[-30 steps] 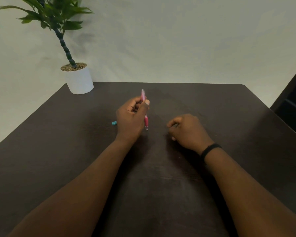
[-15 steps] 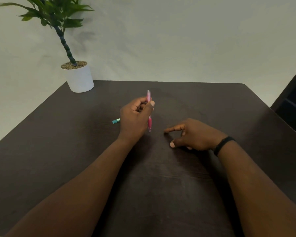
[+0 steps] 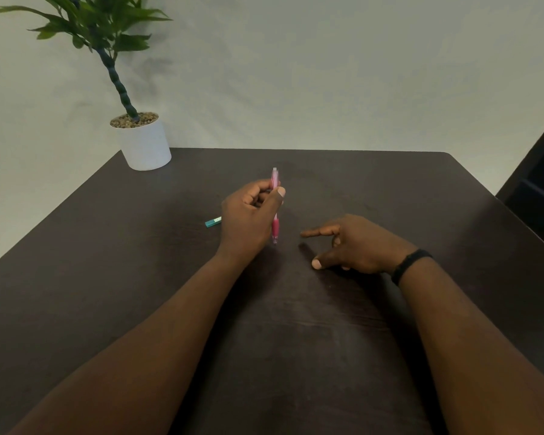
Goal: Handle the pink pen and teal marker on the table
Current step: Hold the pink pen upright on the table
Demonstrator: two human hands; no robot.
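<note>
My left hand (image 3: 248, 218) grips the pink pen (image 3: 275, 226) upright near the middle of the dark table (image 3: 107, 262), thumb pressed along its barrel, tip pointing down toward the tabletop. The teal marker (image 3: 213, 221) lies flat on the table just left of that hand; most of it is hidden behind the hand. My right hand (image 3: 355, 243) rests on the table to the right of the pen, index finger and thumb stretched out toward it, holding nothing. A black band sits on the right wrist.
A white pot (image 3: 145, 142) with a green plant stands at the table's far left corner. A pale wall runs behind the table. A dark piece of furniture (image 3: 537, 189) stands past the right edge.
My left hand shifted slightly right with the pen. My right hand uncurled from a loose fist and slid right, its index finger and thumb now extended.
</note>
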